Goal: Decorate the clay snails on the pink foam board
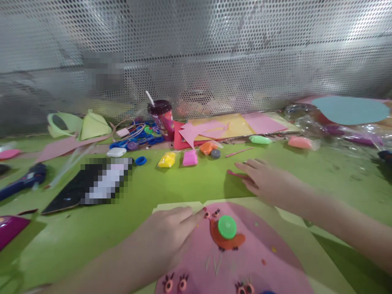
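My left hand (176, 228) rests on a pink oval paper (269, 228) mounted on pale green card, its forefinger stretched out by the eyes of an orange clay snail (228, 243). A green bottle cap (227, 227) forms the snail's shell. A tiny red bit shows at that fingertip; whether it is held is unclear. Beyond the card, my right hand (260, 175) reaches low over the green table, thumb and fingers closed about a thin strip of pink clay (237, 174). More clay eyes with lashes (176, 283) show at the bottom edge, partly cut off.
Yellow (167, 160), pink (190, 157) and orange (208, 147) clay packs lie behind the card, with a grey cap (215, 154). A drink cup (163, 119) stands by the perforated metal panel (196, 49). A phone (92, 183) and a glue gun (26, 179) lie left.
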A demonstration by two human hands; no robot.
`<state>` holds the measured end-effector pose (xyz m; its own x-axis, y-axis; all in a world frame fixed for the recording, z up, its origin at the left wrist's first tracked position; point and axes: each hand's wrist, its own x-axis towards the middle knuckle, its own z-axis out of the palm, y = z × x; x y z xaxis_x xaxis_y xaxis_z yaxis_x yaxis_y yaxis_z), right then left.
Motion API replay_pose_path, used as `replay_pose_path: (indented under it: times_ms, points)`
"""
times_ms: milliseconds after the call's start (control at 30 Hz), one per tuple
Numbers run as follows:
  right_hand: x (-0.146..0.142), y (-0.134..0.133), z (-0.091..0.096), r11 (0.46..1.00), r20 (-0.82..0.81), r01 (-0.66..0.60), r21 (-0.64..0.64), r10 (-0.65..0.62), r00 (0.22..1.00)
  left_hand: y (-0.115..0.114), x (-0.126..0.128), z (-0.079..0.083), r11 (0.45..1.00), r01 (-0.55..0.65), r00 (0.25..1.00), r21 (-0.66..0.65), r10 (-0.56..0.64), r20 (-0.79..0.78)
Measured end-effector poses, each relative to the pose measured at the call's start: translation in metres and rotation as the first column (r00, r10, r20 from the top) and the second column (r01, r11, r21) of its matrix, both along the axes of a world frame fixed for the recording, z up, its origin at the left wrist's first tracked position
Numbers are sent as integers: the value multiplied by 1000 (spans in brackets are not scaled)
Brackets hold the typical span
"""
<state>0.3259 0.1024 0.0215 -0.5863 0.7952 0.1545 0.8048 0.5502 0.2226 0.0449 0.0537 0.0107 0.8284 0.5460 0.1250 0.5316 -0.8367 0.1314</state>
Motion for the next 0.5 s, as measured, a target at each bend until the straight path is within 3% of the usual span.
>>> replay_pose_path:
  times_ms: [200,500]
  points:
    - [-4,-2,-5,998,-54,15,-64,-19,998,1,-1,-3,999,-32,996,2,32,78]
    - [-13,-7,14,964,-366,68,-258,-163,916,8,-3,2,966,-89,986,-244,119,113]
